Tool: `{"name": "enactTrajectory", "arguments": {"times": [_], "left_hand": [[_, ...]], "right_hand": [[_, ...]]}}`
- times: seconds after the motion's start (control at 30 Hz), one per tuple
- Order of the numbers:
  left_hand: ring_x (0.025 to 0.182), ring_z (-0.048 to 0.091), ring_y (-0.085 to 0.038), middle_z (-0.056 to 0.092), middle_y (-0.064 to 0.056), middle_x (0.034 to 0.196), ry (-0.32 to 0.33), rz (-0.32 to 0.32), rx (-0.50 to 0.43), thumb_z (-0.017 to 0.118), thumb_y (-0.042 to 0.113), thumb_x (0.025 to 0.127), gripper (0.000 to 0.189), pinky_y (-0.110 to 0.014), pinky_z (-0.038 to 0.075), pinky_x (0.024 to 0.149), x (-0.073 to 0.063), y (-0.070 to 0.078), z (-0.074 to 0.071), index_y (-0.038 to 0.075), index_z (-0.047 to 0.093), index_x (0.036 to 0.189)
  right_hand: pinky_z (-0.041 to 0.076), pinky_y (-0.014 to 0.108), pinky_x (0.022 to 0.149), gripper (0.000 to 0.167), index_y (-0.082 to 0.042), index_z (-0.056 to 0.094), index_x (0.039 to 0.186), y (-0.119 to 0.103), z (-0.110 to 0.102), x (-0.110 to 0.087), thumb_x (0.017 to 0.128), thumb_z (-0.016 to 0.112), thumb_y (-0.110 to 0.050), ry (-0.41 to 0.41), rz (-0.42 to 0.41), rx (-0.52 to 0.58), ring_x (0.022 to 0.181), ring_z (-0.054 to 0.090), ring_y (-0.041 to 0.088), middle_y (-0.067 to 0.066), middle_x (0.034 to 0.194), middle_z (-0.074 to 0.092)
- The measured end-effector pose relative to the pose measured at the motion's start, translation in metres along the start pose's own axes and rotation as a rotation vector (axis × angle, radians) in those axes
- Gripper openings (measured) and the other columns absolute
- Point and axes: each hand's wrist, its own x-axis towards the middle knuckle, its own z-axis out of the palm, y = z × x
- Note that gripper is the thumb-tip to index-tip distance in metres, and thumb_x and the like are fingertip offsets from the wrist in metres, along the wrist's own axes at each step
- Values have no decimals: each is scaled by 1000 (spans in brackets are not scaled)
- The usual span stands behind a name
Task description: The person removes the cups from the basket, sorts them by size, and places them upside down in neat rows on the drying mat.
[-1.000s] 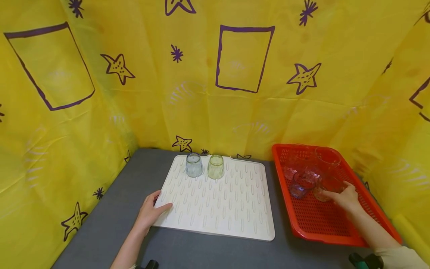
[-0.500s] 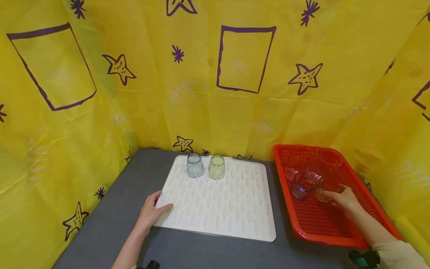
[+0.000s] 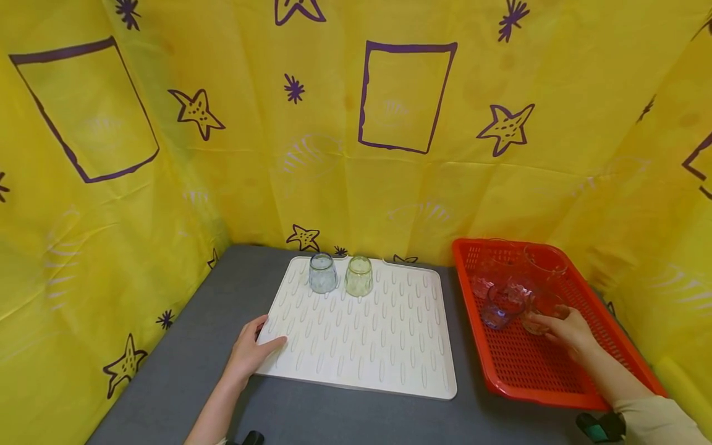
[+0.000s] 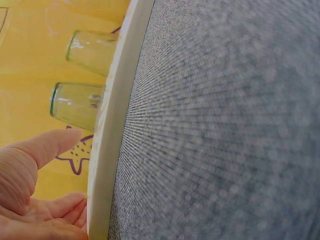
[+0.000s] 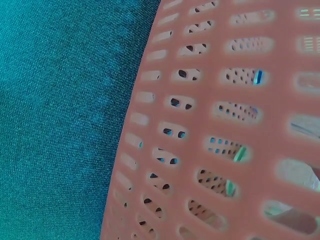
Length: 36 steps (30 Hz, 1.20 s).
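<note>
My left hand (image 3: 248,351) rests at the left edge of a white ribbed drying mat (image 3: 356,346). Its thumb (image 4: 52,145) stretches over the mat's surface while the fingers (image 4: 70,207) touch the side edge. On the back of the mat stand a bluish glass (image 3: 323,274) and a yellow-green glass (image 3: 358,277). Inside a red basket, my right hand (image 3: 568,329) holds a clear glass (image 3: 535,319) between thumb and fingers. A purple glass (image 3: 497,312) stands just left of it. In the right wrist view the basket wall (image 5: 200,120) hides the hand.
The red basket (image 3: 489,364) lies right of the mat on the dark grey table (image 3: 311,417). Toward its back are more glasses, including a clear one (image 3: 545,259). A yellow patterned cloth (image 3: 356,191) encloses the table at the back and sides.
My right fingers have drawn in a little around the clear glass. The left hand, the mat and its two glasses hold their places.
</note>
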Motion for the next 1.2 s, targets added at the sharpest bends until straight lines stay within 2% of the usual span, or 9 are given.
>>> {"name": "enactTrajectory", "arguments": {"times": [0.2,0.33,0.5,0.63,0.77,0.9,1.07,1.2], "left_hand": [[128,37,-42,35,-27,141,4,6,2,75,22,85,77,-56,32,104,0,0,0,-7,34,144],[129,37,-42,35,-27,142,1,2,2,75,22,85,78,-57,31,104,1,0,0,-6,33,144],[129,36,-42,35,-27,142,1,1,5,75,22,85,77,-57,31,105,1,-1,0,-6,34,144],[129,36,-42,35,-27,141,0,2,3,75,22,85,78,-57,30,105,1,-1,-1,-7,33,144],[129,36,-43,35,-27,141,1,1,7,74,22,85,78,-58,30,105,1,-2,-1,-7,33,144],[129,37,-43,35,-28,141,4,7,8,75,22,85,78,-57,31,105,1,-3,0,-7,33,144],[128,38,-42,35,-28,141,8,16,0,75,22,85,78,-56,32,104,0,-2,0,-7,34,144],[128,38,-42,35,-27,141,9,19,-2,75,22,85,77,-56,31,104,0,-2,0,-7,34,144]], "right_hand": [[55,29,78,101,23,2,143,-2,0,-4,94,61,-42,21,-14,-4,127,36,48,43,146,12],[54,22,72,101,22,0,143,-5,-1,-7,94,61,-42,45,-26,31,123,38,45,42,147,12],[47,14,67,100,18,-2,146,-12,-1,-17,95,60,-42,68,-31,84,129,30,46,39,150,8],[45,13,65,97,14,3,149,-20,1,-26,94,60,-42,127,-54,98,125,31,43,36,149,17],[45,14,65,93,12,10,150,-27,5,-34,94,62,-41,193,-74,101,115,37,35,28,141,30],[43,16,67,93,6,13,151,-33,10,-43,91,65,-43,235,-66,132,110,38,27,17,132,37],[43,14,67,85,-5,24,148,-39,17,-54,87,73,-38,296,-72,239,101,40,15,1,119,40],[44,12,67,75,-15,30,143,-46,23,-64,86,76,-31,309,-117,365,97,39,7,-9,115,38]]}}
